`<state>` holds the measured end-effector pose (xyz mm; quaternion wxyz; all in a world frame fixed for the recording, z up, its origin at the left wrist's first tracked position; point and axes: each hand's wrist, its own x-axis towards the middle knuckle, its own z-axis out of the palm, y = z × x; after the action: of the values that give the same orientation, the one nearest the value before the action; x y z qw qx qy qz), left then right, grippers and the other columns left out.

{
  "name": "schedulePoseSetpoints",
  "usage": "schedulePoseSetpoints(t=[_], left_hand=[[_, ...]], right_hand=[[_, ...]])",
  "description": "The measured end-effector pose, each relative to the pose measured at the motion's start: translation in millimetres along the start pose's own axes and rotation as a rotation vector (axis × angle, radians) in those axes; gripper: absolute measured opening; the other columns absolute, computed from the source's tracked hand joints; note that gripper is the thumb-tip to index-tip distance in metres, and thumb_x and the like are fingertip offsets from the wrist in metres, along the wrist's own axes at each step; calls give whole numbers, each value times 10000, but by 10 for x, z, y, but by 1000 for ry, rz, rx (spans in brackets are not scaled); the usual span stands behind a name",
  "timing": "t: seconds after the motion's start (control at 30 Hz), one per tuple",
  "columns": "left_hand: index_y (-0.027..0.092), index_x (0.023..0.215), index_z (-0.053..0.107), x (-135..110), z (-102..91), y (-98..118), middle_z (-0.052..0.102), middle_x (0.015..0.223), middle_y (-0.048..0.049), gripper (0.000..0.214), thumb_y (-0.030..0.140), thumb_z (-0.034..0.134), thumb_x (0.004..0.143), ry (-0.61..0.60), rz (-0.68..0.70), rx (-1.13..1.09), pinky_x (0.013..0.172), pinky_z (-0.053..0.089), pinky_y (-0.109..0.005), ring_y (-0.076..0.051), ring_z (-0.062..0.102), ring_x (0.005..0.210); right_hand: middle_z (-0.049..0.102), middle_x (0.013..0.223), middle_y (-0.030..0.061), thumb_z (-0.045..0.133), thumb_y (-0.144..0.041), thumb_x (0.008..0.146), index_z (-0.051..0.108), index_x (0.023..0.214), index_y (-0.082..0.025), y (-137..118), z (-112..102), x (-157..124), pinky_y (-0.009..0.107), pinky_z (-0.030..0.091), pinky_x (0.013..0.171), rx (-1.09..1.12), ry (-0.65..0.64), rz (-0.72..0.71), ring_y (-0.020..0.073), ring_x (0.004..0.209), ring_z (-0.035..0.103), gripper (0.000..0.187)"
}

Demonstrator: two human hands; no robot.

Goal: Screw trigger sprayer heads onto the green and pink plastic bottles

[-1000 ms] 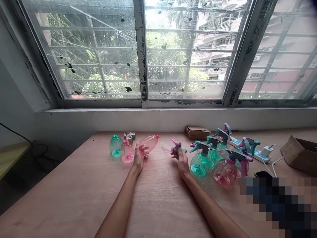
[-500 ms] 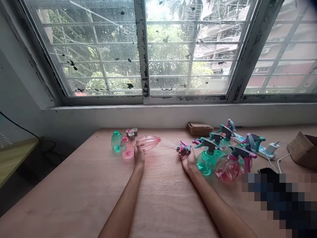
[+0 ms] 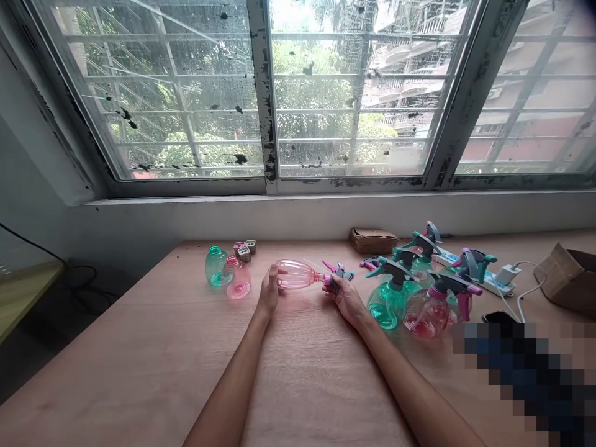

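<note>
My left hand (image 3: 269,290) grips the base of a clear pink bottle (image 3: 296,274), which lies sideways in the air above the table, neck to the right. My right hand (image 3: 347,299) is closed around a dark and pink spray head (image 3: 328,281) at the bottle's neck. Whether it is threaded on, I cannot tell. Pink and teal trigger parts (image 3: 342,270) show just behind the right hand; whether they belong to the held spray head is unclear. To the left stand an open green bottle (image 3: 215,266) and an open pink bottle (image 3: 238,279).
Several green and pink bottles with spray heads (image 3: 395,298) crowd the right side. Behind them are a power strip (image 3: 496,284) with a charger, and a flat cardboard box (image 3: 373,241). An open carton (image 3: 570,279) sits far right. Small grey and pink blocks (image 3: 244,253) lie back left.
The spray head in my right hand has come left to the pink bottle's neck, and the tube between them no longer shows. The bottle has shifted right with my left hand.
</note>
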<state>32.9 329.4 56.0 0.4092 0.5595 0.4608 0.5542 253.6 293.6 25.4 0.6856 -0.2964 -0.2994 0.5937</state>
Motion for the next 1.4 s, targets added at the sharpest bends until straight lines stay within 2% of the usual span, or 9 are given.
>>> schedulePoseSetpoints(t=[0.23,0.37,0.5,0.6,0.73,1.0,1.1,1.27,1.4], left_hand=[[155,1146,634,-39,4,40,696,1026,-50,296,398,590,984,-171,20,-54,690,585,-333,-162,680,776],[166,1207,604,-46,-7,75,687,1068,-63,355,434,583,976,-248,26,-47,684,569,-333,-172,679,795],[178,1229,612,-47,0,87,692,1038,-74,519,492,730,833,-310,27,7,660,521,-298,-219,681,859],[211,1346,559,-57,22,87,666,1159,-87,711,461,818,733,-347,29,31,786,520,-318,-231,660,962],[252,1502,403,-85,43,85,600,1287,-95,963,369,876,671,-376,21,50,957,476,-375,-230,630,1060],[181,1316,597,-85,32,73,660,1179,-127,658,494,787,770,-373,48,61,938,488,-399,-288,627,1073],[188,1318,593,-78,45,34,660,1109,-97,736,430,873,682,-368,42,66,927,494,-404,-255,634,988],[262,1514,370,-76,46,-12,549,1295,-110,975,396,870,688,-359,22,21,944,502,-405,-204,638,983],[247,1457,450,-78,32,30,579,1289,-113,920,404,886,661,-371,26,-6,928,517,-385,-231,631,1039]], right_hand=[[702,744,-17,949,-318,608,737,895,-202,-17,98,-124,230,526,600,-88,-82,3,125,644,626,375],[688,718,-18,939,-362,617,715,865,-200,-23,133,-152,229,503,546,-132,-83,-13,125,609,612,371],[682,650,-13,878,-469,688,672,804,-192,-3,127,-140,216,424,421,-188,-35,-42,112,486,570,364],[656,546,-19,836,-521,725,633,734,-197,-6,80,-110,206,331,340,-242,13,-58,103,382,517,382],[669,546,-8,853,-534,693,644,704,-198,-54,14,-81,213,359,340,-289,19,-65,116,379,545,396],[724,666,19,869,-515,680,687,816,-188,-90,12,-120,223,428,417,-309,-36,-60,143,493,630,399],[727,701,21,858,-494,706,683,859,-181,-94,1,-124,222,433,429,-307,-53,-57,140,511,629,390],[716,678,4,876,-464,688,682,842,-182,-93,-27,-107,232,434,436,-305,-74,-39,124,474,591,375],[721,671,-4,891,-457,660,692,857,-193,-74,-26,-102,239,433,435,-311,-75,-39,126,469,584,384]])
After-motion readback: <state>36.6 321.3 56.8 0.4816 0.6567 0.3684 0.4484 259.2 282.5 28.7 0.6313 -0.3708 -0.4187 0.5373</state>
